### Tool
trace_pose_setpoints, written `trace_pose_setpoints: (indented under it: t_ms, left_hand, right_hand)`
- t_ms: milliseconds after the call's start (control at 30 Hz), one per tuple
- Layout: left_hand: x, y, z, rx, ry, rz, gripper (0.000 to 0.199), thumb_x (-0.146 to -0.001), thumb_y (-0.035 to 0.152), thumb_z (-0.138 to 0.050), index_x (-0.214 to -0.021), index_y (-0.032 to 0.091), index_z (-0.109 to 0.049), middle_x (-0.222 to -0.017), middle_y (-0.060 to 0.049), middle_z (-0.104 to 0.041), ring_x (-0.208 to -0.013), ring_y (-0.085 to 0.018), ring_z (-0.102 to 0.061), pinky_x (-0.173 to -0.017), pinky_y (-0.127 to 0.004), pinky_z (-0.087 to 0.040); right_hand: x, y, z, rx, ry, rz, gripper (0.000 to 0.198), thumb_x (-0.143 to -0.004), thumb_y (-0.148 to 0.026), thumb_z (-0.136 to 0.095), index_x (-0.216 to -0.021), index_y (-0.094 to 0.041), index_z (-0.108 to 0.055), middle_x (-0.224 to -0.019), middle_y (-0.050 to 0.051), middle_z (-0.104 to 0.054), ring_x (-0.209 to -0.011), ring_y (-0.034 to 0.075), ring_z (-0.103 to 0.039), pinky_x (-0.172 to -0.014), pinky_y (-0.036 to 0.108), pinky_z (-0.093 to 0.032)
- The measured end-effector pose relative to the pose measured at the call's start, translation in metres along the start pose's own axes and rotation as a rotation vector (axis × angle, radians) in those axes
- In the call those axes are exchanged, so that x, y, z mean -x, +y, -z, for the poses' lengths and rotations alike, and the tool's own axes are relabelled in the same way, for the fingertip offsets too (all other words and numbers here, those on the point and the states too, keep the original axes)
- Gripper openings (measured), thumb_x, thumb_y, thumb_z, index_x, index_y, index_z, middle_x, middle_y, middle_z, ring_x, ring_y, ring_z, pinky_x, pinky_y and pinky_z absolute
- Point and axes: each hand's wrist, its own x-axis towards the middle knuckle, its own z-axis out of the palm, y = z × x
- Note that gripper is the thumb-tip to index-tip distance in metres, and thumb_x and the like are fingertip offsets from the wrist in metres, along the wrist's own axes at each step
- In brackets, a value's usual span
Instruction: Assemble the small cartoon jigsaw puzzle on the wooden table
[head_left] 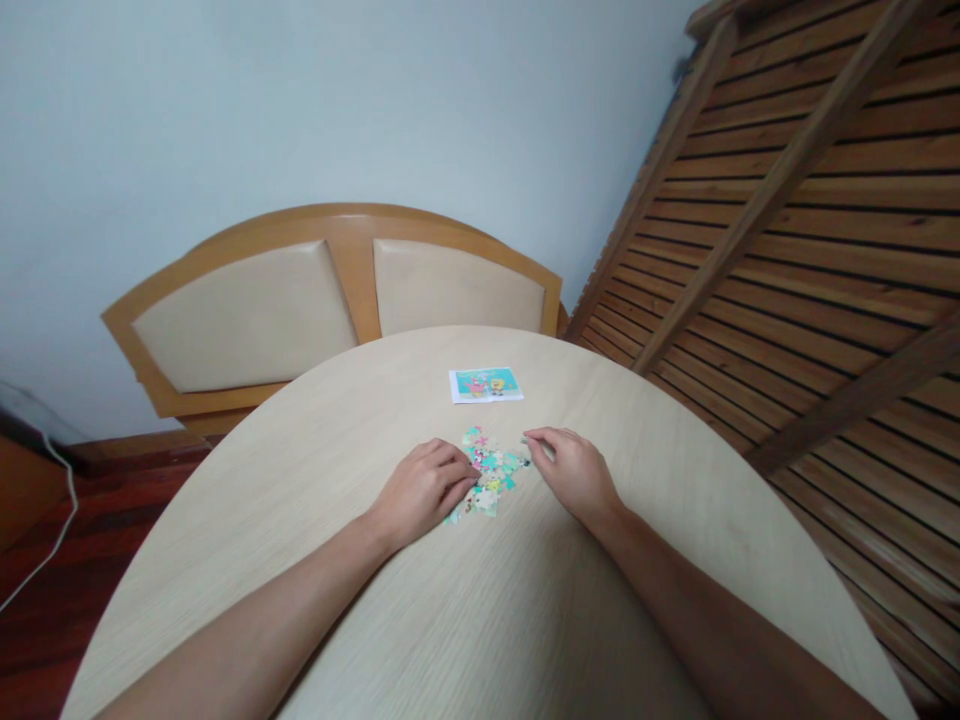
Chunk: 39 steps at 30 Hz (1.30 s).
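A loose heap of small jigsaw puzzle pieces lies in the middle of the table, mostly turquoise and white with spots of pink and yellow. My left hand rests at the heap's left edge. Its fingers are bent and pressed together among the pieces, and whatever is between the tips is hidden. To the right of the heap, my right hand has thumb and forefinger pinched at what looks like a small puzzle piece, seen only as a sliver. Behind the heap lies a picture card with a pink and a yellow cartoon figure on turquoise.
The round pale wood table fills the foreground. Against the wall behind it stands a padded wooden headboard. A slatted wooden frame leans on the right. At the lower left, a white cable hangs near the dark red floor.
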Motion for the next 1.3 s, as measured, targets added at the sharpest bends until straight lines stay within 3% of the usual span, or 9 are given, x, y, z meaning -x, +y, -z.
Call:
trace_pose_setpoints:
  t_ms: [300,567,800,967,1200,1300]
  left_hand:
    - [0.000,-0.003,-0.001,-0.050,0.044,0.061,0.022,-0.104,0.031,-0.050,-0.104,0.022,-0.070,-0.101,-0.006,-0.072,-0.095,-0.022,-0.062,-0.085,-0.036,-0.051]
    - [0.002,-0.007,-0.005,0.031,0.041,0.110,0.019,-0.103,0.028,-0.051,-0.103,0.024,-0.069,-0.103,-0.003,-0.072,-0.098,-0.020,-0.064,-0.086,-0.034,-0.053]
    - [0.001,-0.007,-0.006,0.047,0.041,0.173,0.015,-0.102,0.029,-0.054,-0.106,0.024,-0.068,-0.102,-0.003,-0.072,-0.098,-0.021,-0.065,-0.085,-0.035,-0.053]
    - [0.000,-0.004,-0.005,0.052,0.063,0.173,0.017,-0.102,0.027,-0.053,-0.111,0.023,-0.067,-0.104,-0.004,-0.071,-0.098,-0.021,-0.064,-0.086,-0.035,-0.053]
    - [0.001,-0.019,0.003,-0.147,0.201,0.302,0.018,-0.099,0.022,-0.052,-0.104,0.020,-0.069,-0.100,-0.007,-0.070,-0.095,-0.024,-0.061,-0.082,-0.037,-0.052]
    - [0.003,-0.024,0.005,-0.256,0.188,0.343,0.018,-0.096,0.021,-0.055,-0.101,0.020,-0.072,-0.099,-0.007,-0.071,-0.093,-0.026,-0.061,-0.078,-0.038,-0.052]
  right_hand:
    - [0.001,0.001,-0.001,-0.057,-0.040,0.016,0.017,-0.090,-0.021,-0.060,-0.096,-0.024,-0.077,-0.103,0.002,-0.079,-0.099,0.022,-0.071,-0.092,0.035,-0.053]
    - [-0.003,0.009,0.007,0.128,-0.030,-0.079,0.018,-0.089,-0.016,-0.059,-0.093,-0.022,-0.076,-0.102,0.004,-0.078,-0.099,0.024,-0.068,-0.090,0.037,-0.051]
    - [0.000,0.002,-0.001,0.030,-0.048,0.083,0.016,-0.091,-0.027,-0.064,-0.097,-0.024,-0.078,-0.103,0.005,-0.076,-0.099,0.024,-0.064,-0.091,0.038,-0.049]
    - [0.001,-0.005,-0.004,0.020,-0.078,0.086,0.013,-0.090,-0.029,-0.068,-0.095,-0.026,-0.080,-0.098,0.005,-0.077,-0.097,0.025,-0.064,-0.089,0.039,-0.049]
    - [0.000,-0.005,0.001,0.012,-0.073,0.089,0.018,-0.094,-0.026,-0.060,-0.092,-0.025,-0.078,-0.093,0.005,-0.078,-0.094,0.025,-0.066,-0.087,0.039,-0.050]
    - [-0.001,-0.001,0.001,0.015,-0.042,0.043,0.019,-0.094,-0.023,-0.058,-0.099,-0.023,-0.076,-0.095,0.006,-0.078,-0.093,0.025,-0.067,-0.085,0.039,-0.051]
